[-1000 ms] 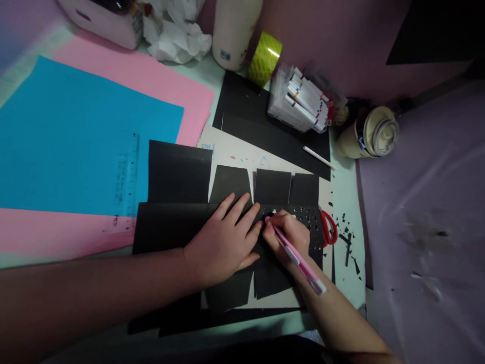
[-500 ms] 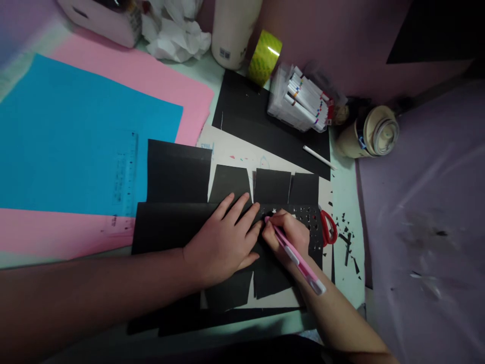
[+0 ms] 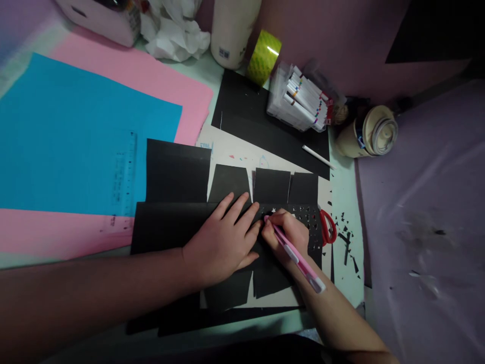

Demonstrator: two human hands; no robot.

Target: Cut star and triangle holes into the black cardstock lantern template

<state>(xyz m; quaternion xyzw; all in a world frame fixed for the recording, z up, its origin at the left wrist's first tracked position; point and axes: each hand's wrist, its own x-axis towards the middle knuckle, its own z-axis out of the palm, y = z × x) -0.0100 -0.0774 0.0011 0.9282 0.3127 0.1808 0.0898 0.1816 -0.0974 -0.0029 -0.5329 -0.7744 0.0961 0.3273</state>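
Observation:
Black card (image 3: 162, 227) with cut flaps lies across the desk, small triangular and star-shaped holes in its right part. My left hand (image 3: 225, 242) rests flat on the card with fingers spread, pressing nothing but the sheet. Just right of those fingertips, my right hand (image 3: 288, 232) grips a slim pink-and-white craft knife (image 3: 299, 258) like a pen. Its tip points down at the card near the holes; the fingers hide the blade. Red-handled scissors (image 3: 328, 227) lie partly under the card's right edge.
Black scraps (image 3: 346, 242) litter the right desk edge. Blue paper (image 3: 83, 136) and pink paper (image 3: 195, 96) lie left under a clear ruler (image 3: 129, 177). Behind stand yellow tape (image 3: 264, 58), a box of markers (image 3: 303, 101), a lidded cup (image 3: 373, 134), and a white stick (image 3: 317, 156).
Almost nothing differs. The whole view has shifted very slightly, and both hands keep their places on the card.

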